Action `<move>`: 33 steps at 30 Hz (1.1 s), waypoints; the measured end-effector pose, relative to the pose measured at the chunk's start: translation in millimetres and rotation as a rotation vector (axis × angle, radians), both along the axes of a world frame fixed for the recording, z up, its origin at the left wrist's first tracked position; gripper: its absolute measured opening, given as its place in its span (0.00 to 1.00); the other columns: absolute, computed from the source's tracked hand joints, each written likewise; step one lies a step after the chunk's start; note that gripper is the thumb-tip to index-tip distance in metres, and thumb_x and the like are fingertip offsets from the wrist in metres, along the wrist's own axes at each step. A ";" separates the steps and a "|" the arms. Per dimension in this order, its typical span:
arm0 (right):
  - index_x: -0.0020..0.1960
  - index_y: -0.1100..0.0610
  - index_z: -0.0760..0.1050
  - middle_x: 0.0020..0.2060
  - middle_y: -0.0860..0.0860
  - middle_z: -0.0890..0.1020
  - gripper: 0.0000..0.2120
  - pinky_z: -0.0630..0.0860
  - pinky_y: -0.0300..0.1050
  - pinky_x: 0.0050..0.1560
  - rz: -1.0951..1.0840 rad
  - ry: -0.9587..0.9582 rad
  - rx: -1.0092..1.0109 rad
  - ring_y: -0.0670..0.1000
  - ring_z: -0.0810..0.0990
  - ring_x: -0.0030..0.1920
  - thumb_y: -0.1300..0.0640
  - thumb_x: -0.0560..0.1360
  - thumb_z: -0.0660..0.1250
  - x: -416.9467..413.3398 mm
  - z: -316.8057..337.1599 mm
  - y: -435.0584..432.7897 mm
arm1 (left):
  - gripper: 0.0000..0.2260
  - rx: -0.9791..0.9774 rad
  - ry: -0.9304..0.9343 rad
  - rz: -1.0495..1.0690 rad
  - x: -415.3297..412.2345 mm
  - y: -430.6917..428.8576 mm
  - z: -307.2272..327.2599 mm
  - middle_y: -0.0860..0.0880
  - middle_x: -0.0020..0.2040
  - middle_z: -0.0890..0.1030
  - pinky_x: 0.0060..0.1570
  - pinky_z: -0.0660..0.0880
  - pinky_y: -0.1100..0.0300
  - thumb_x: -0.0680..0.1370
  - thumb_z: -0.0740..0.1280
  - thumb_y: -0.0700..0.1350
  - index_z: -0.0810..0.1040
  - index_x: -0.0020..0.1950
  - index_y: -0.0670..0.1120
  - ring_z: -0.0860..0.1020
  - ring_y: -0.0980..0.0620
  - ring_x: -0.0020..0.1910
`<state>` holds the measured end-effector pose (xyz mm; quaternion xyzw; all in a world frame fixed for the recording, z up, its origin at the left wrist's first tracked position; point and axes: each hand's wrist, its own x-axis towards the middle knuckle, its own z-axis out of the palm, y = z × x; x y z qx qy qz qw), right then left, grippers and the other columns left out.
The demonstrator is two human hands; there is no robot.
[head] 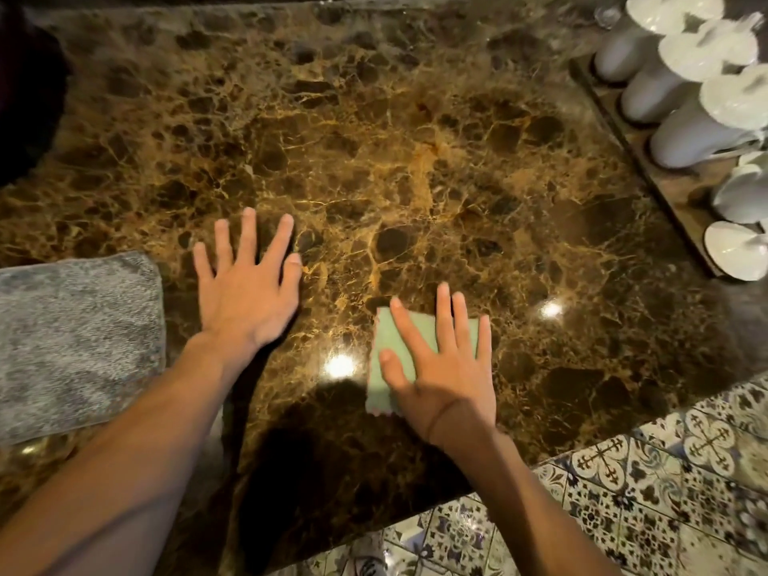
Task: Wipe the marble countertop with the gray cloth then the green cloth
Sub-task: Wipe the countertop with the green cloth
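Observation:
The brown marble countertop point(415, 160) fills most of the view. A folded gray cloth point(75, 342) lies flat at its left edge, untouched. My left hand point(245, 288) rests palm down on bare marble just right of the gray cloth, fingers spread, holding nothing. A small green cloth point(388, 338) lies near the front edge of the counter. My right hand point(444, 367) presses flat on top of it with fingers apart, covering its right and lower parts.
A wooden tray point(665, 189) with several white ceramic cups and vessels point(681, 135) stands along the right side. Patterned floor tiles point(623, 492) show below the counter's front edge. A dark object point(25, 97) sits at the far left.

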<state>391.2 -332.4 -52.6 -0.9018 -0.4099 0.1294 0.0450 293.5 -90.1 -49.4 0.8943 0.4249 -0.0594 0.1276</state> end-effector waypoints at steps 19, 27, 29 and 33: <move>0.82 0.36 0.42 0.83 0.57 0.40 0.31 0.35 0.69 0.78 -0.070 -0.030 -0.080 0.60 0.37 0.82 0.31 0.81 0.40 240.8 -0.8 188.1 | 0.25 0.052 -0.062 -0.080 78.1 -58.3 -14.5 0.48 0.84 0.38 0.76 0.37 0.32 0.82 0.39 0.61 0.39 0.80 0.66 0.36 0.41 0.82; 0.82 0.35 0.39 0.83 0.57 0.41 0.30 0.37 0.65 0.79 0.125 -0.092 -0.052 0.59 0.38 0.82 0.32 0.82 0.39 185.6 -2.4 129.5 | 0.25 0.068 -0.078 -0.093 76.4 -57.3 -15.7 0.48 0.84 0.39 0.76 0.37 0.32 0.83 0.40 0.61 0.40 0.81 0.65 0.37 0.41 0.82; 0.81 0.34 0.36 0.83 0.57 0.39 0.29 0.36 0.64 0.80 0.186 -0.085 -0.067 0.58 0.36 0.82 0.32 0.82 0.37 159.2 2.2 98.0 | 0.25 0.075 -0.077 -0.102 75.4 -57.5 -16.1 0.48 0.84 0.39 0.76 0.38 0.32 0.83 0.39 0.61 0.40 0.81 0.64 0.38 0.41 0.82; 0.80 0.34 0.34 0.82 0.57 0.36 0.29 0.38 0.65 0.80 0.256 -0.014 -0.083 0.58 0.33 0.81 0.31 0.82 0.35 92.5 8.3 20.0 | 0.26 0.081 -0.090 -0.102 75.3 -56.6 -15.7 0.47 0.84 0.41 0.76 0.38 0.32 0.83 0.40 0.61 0.41 0.81 0.64 0.39 0.40 0.82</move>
